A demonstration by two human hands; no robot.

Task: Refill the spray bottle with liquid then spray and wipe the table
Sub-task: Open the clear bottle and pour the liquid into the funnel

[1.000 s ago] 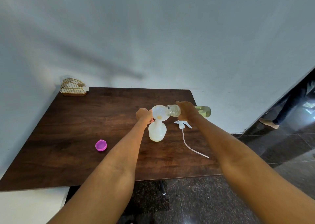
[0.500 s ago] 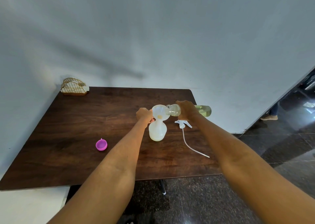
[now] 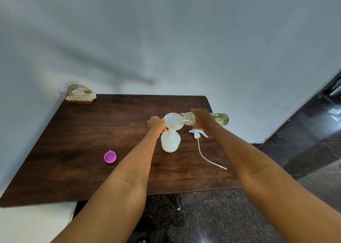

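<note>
Funnel (image 3: 173,121) neck hidden, perhaps by left hand (image 3: 156,125).

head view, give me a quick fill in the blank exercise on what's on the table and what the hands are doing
1. The right hand tips the clear refill bottle so its mouth sits over the ____.
2. The left hand steadies the funnel, which stands in the neck of the ____ bottle.
3. The loose cap lying on the table is ____ in colour.
4. The spray head with its long tube lies on the table, ____ the bottle.

Missing words: funnel; spray; pink; off
</note>
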